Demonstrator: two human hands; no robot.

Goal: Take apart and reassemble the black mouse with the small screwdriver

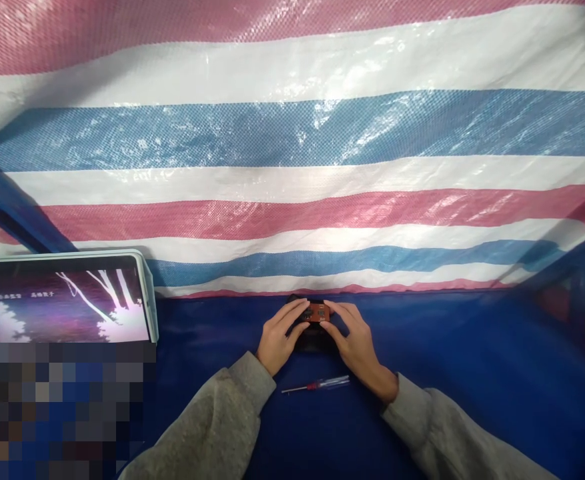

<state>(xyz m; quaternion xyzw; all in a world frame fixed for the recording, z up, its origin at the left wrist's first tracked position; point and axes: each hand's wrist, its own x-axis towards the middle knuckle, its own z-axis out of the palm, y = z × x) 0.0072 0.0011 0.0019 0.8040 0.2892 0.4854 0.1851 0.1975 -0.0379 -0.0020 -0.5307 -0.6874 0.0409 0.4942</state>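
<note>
A small reddish-brown board [317, 312] with dark parts on it, perhaps a circuit board, is between my two hands. My left hand [283, 333] grips its left side with thumb and fingers. On the opposite side, my right hand [353, 337] has its thumb and fingertips closed on the right edge. Under the board is a black object [317, 341], mostly covered by my hands, so its kind is unclear. Nearer to me, a screwdriver [317, 385] with a clear and red handle lies on the blue surface, its thin shaft pointing left.
A tablet [65, 300] in a pale case stands at the left, its screen lit. Below it, part of the view is pixelated. A striped plastic sheet [292, 133] hangs behind the blue work surface [472, 373]. Blue frame bars [27, 207] rise at both sides.
</note>
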